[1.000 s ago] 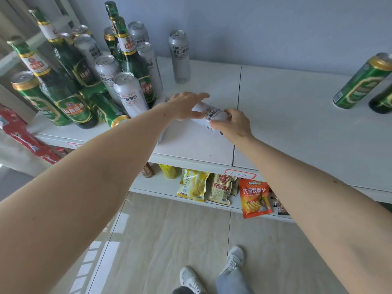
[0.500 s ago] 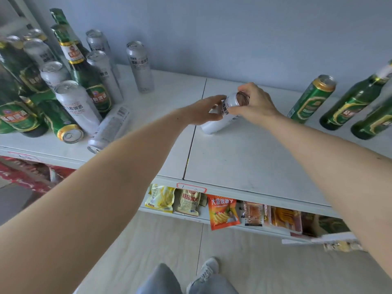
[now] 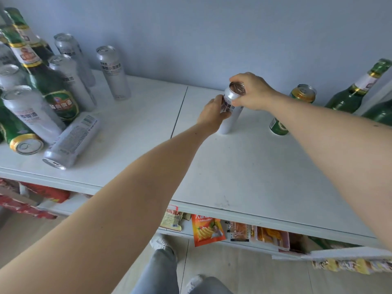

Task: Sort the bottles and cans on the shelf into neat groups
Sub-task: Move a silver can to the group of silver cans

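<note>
A tall silver can (image 3: 231, 117) stands upright on the white shelf top (image 3: 244, 166), right of the seam. My right hand (image 3: 252, 92) grips its top rim from above. My left hand (image 3: 212, 112) holds its left side around the label. A green can (image 3: 297, 102) stands just to the right, partly hidden by my right forearm. Green bottles (image 3: 356, 92) stand at the far right. At the left, green bottles (image 3: 44, 81) and silver cans (image 3: 112, 73) crowd together, with a silver can (image 3: 72, 139) and a green can (image 3: 19, 134) lying on their sides.
A blue-grey wall rises right behind the shelf. Snack packets (image 3: 206, 231) hang along a lower shelf under the front edge. Red packaging (image 3: 31, 198) sits at the lower left. My feet stand on the tiled floor below.
The silver can went from lying tilted near the seam to standing upright further right, next to the green can. Both hands travelled with it and my view turned right.
</note>
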The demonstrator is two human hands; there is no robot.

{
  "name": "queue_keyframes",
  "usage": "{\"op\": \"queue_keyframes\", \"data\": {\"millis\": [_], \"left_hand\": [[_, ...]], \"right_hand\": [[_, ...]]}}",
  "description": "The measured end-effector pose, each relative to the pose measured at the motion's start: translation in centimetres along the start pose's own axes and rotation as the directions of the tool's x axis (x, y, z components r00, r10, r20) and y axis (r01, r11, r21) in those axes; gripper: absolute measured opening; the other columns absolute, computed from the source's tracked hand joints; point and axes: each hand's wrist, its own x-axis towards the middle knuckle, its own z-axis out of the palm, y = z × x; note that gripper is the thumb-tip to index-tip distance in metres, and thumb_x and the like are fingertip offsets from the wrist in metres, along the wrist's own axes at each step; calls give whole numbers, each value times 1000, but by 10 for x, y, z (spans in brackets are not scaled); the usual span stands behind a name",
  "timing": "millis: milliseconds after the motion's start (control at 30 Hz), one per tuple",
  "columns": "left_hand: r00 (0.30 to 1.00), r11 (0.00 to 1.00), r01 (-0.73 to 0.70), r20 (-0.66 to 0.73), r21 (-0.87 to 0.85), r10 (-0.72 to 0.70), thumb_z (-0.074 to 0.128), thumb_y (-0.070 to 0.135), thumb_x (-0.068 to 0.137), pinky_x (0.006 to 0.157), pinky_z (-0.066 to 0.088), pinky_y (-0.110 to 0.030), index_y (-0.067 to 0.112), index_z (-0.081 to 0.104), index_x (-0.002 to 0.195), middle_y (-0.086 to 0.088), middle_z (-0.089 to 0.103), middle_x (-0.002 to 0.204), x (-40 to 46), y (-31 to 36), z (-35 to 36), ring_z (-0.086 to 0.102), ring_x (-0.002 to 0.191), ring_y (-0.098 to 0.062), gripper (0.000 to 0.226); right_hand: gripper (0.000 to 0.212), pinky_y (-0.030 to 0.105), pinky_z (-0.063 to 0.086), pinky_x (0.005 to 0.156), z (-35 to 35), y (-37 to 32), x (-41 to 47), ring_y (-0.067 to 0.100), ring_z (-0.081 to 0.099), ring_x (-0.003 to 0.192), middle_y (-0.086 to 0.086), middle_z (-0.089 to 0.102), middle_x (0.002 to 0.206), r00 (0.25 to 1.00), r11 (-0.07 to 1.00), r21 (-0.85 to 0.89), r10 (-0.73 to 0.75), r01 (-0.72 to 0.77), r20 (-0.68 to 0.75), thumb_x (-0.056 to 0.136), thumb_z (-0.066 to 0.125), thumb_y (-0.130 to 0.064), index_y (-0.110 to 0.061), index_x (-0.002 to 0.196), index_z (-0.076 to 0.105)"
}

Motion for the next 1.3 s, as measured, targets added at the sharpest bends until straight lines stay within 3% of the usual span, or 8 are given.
{"op": "queue_keyframes", "data": {"millis": [133, 333, 600, 767, 900, 1100, 1233, 1300], "left_hand": [[996, 998, 52, -68, 42, -49, 65, 24, 88, 84, 49, -45, 7, 47, 120, -13, 56, 118, 17, 3, 10, 55, 108, -30, 41], [984, 993, 87, -160, 74, -75, 66, 31, 87, 80, 49, -44, 7, 47, 117, -11, 57, 116, 31, 2, 19, 56, 104, -30, 42], [987, 997, 71, -144, -16, -73, 71, 35, 81, 88, 49, -42, 14, 50, 128, -9, 49, 120, 30, -10, 20, 55, 109, -25, 56], [997, 997, 67, -39, 45, -65, 76, 25, 77, 88, 50, -46, 13, 40, 130, -12, 59, 119, 31, -13, 19, 56, 110, -29, 65], [993, 993, 86, -82, 76, -80, 76, 17, 77, 81, 50, -43, 9, 38, 125, -13, 60, 113, 39, -7, 21, 56, 103, -32, 62], [981, 981, 150, -143, 122, -132, 75, 22, 78, 69, 44, -36, 11, 37, 123, -10, 52, 117, 48, -3, 26, 55, 100, -29, 60], [981, 982, 157, -132, 105, -143, 73, 26, 79, 72, 44, -37, 11, 38, 123, -9, 52, 121, 46, -8, 21, 55, 106, -28, 58], [987, 985, 140, -98, 103, -130, 71, 27, 81, 78, 48, -40, 11, 38, 125, -9, 54, 123, 44, -11, 15, 54, 110, -29, 57]], "right_hand": [[64, 26, 36, 96, -7, 9, 15, 26, 47, 124, 8, 51, 136, 999, 999, -36, -15, 16, 31, 79, 73, -8, -11, 138, 48], [66, 28, 39, 98, -8, 20, 35, 23, 48, 125, 2, 49, 139, 998, 1000, -12, 2, -1, 69, 80, 71, -10, -21, 140, 45], [59, 30, 42, 91, -3, 19, 41, 22, 50, 118, 6, 50, 131, 998, 996, 78, 50, -52, 23, 75, 76, -41, -33, 128, 51], [63, 25, 38, 93, -6, 17, 49, 20, 48, 125, 4, 49, 137, 996, 993, 80, 91, -89, -16, 76, 79, -31, -19, 133, 54], [63, 24, 38, 93, -8, 16, 52, 20, 48, 125, 4, 50, 139, 996, 994, 52, 92, -91, -11, 78, 76, -22, -17, 136, 51], [61, 23, 35, 91, -2, 16, 56, 23, 44, 128, 7, 45, 143, 997, 996, -20, 83, -83, -11, 86, 62, -11, -16, 143, 40], [58, 24, 34, 88, 4, 7, 59, 27, 44, 128, 10, 41, 143, 997, 994, -85, 66, -61, 51, 89, 57, -12, -14, 143, 37], [45, 25, 34, 83, 8, 4, 60, 29, 46, 122, 10, 43, 137, 995, 992, -109, 72, -65, 66, 89, 55, -11, -10, 132, 43]]}}
